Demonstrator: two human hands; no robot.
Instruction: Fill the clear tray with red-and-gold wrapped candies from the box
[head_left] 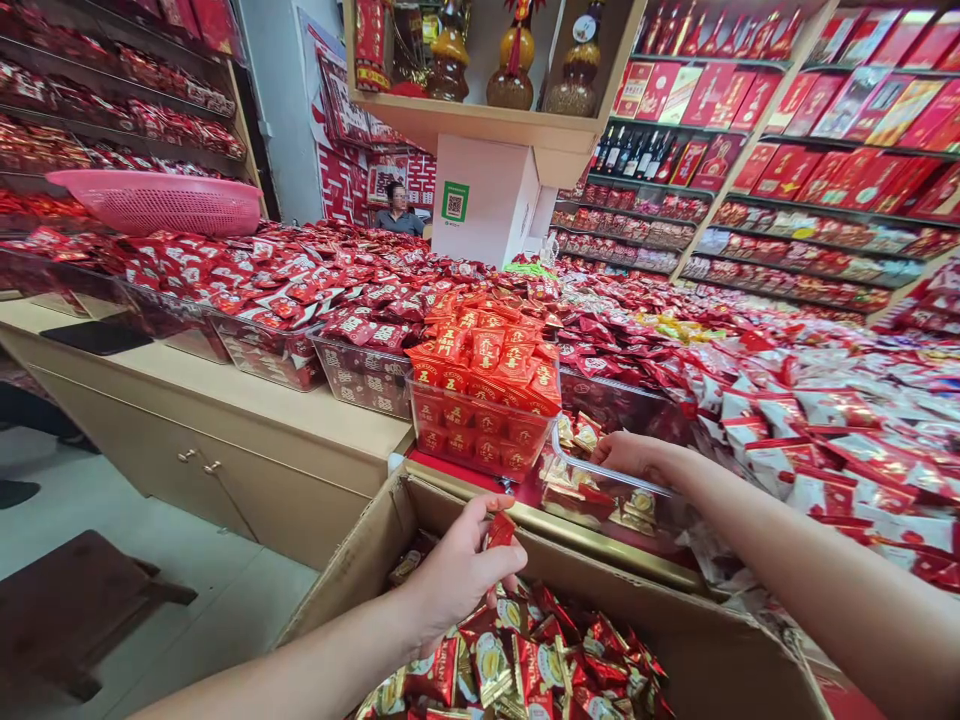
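Note:
My left hand [476, 565] is closed around a red wrapped candy [499, 530], above the cardboard box [705, 640]. Red and gold candies [517, 650] lie heaped inside that box. My right hand [630, 455] reaches into a clear plastic bin [645, 475] just beyond the box's far edge. A few gold-wrapped candies [637, 510] rest low in the bin. The right fingers curl down among them, and what they hold, if anything, is hidden. Left of this bin stands another clear bin piled high with orange-red candy packets [487, 355].
Several candy-filled clear bins [367, 375] line the cream counter [300, 390]. A pink plastic basket [157, 205] sits on candies at the left. A brown stool [82, 610] stands on the floor. White-and-red packets [840, 450] are heaped at right. A person [400, 215] is at the back.

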